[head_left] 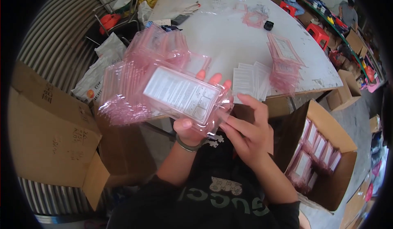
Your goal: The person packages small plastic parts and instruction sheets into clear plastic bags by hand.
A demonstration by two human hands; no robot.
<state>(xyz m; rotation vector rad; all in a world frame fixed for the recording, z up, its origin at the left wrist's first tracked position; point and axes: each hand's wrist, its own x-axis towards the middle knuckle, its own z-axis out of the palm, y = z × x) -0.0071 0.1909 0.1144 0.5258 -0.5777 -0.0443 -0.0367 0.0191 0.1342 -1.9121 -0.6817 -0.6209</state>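
My left hand [189, 131] holds a clear pink plastic package [157, 106] from beneath, with its thumb on the near edge and fingertips showing past the far edge. A white printed sheet [182, 92] lies inside the package. At the package's right end, my right hand [249, 133] pinches the clear plastic with thumb and index finger. Many similar pink packages [123, 86] are piled on the table to the left. White printed sheets [247, 79] lie fanned out beyond my right hand, beside another stack of pink packages [282, 59].
The white table [223, 37] carries a small black object [268, 25]. An open carton [348, 147] with packed pink packages stands at the lower right. Another large carton [53, 135] is at the left. Two people sit or stand near a green-edged bench at the far right.
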